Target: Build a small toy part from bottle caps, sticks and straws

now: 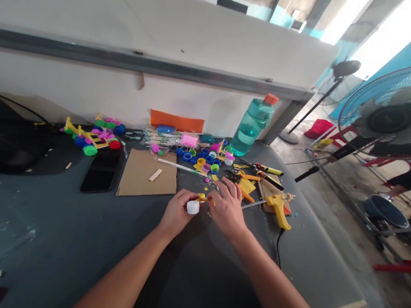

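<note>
My left hand (175, 216) is closed on a small white block-like piece (193, 207), whose exact kind I cannot make out. A small yellow piece (202, 197) sits at its upper edge. Close by on the right, my right hand (228, 211) has its thumb and index finger pinched at the yellow bits, its other fingers reaching forward. Both hands are over the near side of a brown cardboard sheet (141, 177), to its right. Beyond them lie several bottle caps (201, 162) in blue, yellow and green.
A yellow glue gun (278, 210), pliers (270, 177) and orange-handled scissors (246, 194) lie to the right. A teal water bottle (249, 127) stands at the back. On the left are a black phone (101, 173) and colourful wheeled models (95, 136). A large fan (394, 119) stands beyond the table.
</note>
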{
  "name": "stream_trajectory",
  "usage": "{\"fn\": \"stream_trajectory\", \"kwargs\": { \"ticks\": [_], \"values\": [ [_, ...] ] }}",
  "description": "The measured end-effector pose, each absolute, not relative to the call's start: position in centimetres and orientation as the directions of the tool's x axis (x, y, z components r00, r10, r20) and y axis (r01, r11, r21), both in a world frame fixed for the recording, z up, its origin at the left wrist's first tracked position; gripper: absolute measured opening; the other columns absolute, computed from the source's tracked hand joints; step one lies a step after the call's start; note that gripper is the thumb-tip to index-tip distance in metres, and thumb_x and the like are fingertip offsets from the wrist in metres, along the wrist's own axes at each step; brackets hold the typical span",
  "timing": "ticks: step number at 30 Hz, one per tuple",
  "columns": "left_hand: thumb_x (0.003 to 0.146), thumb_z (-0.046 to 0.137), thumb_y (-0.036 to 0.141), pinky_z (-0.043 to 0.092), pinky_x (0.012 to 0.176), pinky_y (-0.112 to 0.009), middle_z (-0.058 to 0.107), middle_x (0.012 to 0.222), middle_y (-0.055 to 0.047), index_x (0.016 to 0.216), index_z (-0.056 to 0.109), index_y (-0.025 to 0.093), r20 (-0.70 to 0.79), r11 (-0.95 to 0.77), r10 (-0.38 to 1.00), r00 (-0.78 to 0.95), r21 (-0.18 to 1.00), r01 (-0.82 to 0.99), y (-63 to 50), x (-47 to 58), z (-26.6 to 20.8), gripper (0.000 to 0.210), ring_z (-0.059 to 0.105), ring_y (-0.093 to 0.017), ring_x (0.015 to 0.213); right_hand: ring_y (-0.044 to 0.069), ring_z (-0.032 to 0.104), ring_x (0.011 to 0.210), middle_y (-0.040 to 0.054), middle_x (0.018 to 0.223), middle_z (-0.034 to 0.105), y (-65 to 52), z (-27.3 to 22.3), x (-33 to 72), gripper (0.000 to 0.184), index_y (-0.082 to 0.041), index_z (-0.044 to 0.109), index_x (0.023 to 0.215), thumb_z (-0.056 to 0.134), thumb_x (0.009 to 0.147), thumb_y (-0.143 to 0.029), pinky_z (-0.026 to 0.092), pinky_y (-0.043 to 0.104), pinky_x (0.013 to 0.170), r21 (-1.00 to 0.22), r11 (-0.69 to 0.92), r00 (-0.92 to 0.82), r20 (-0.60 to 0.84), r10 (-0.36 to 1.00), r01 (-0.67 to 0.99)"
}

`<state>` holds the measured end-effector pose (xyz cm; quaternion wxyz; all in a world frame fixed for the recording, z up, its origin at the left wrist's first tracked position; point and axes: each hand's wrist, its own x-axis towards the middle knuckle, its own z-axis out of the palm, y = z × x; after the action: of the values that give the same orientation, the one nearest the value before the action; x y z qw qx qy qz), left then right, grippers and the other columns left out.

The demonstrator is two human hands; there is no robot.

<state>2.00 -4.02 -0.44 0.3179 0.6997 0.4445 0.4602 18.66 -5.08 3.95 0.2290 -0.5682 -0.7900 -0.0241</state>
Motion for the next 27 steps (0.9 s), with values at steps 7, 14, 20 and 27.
{"fn": "stream_trajectory", "kwargs": {
  "ticks": [7,14,20,27],
  "values": [
    [0.081,0.06,0.027,0.046,0.073,-0.028,0.059,0.085,-0.004,0.085,0.061,0.019,0.377,-0.429,0.903,0.207,0.826,0.365,-4.2,2.0,-0.4,0.009,0.057,-0.016,0.08,0.028,0.038,0.125,0.0062,0.117,0.062,-5.2,3.8,18.2,0.006,-0.023,0.063,0.078,0.058,0.079,-0.02,0.024,0.052,0.105,-0.32,0.374,-0.222,0.425,0.878,0.87],
    [0.08,0.058,0.019,0.045,0.073,-0.026,0.06,0.088,-0.004,0.09,0.061,0.02,0.35,-0.427,0.901,0.257,0.822,0.377,-4.2,1.8,-0.2,0.011,0.057,-0.017,0.084,0.029,0.042,0.121,0.0063,0.113,0.064,-5.5,2.5,17.9,0.006,-0.023,0.063,0.075,0.059,0.079,-0.021,0.031,0.051,0.101,-0.371,0.331,-0.163,0.417,0.894,0.867],
    [0.08,0.058,0.019,0.045,0.075,-0.027,0.06,0.09,-0.004,0.093,0.061,0.02,0.342,-0.422,0.902,0.264,0.829,0.367,-4.1,1.8,-0.2,0.014,0.058,-0.017,0.085,0.028,0.041,0.122,0.0069,0.115,0.063,-5.5,2.4,17.9,0.01,-0.023,0.066,0.082,0.056,0.083,-0.022,0.031,0.052,0.101,-0.352,0.333,-0.166,0.428,0.888,0.875],
    [0.081,0.055,0.016,0.045,0.075,-0.026,0.06,0.09,-0.004,0.095,0.061,0.019,0.36,-0.436,0.896,0.259,0.821,0.368,-4.0,1.9,-0.6,0.015,0.057,-0.016,0.085,0.026,0.044,0.119,0.0056,0.112,0.064,-5.6,2.7,17.4,0.016,-0.025,0.07,0.085,0.053,0.087,-0.025,0.036,0.047,0.098,-0.381,0.357,-0.181,0.424,0.887,0.853]
  ]
}}
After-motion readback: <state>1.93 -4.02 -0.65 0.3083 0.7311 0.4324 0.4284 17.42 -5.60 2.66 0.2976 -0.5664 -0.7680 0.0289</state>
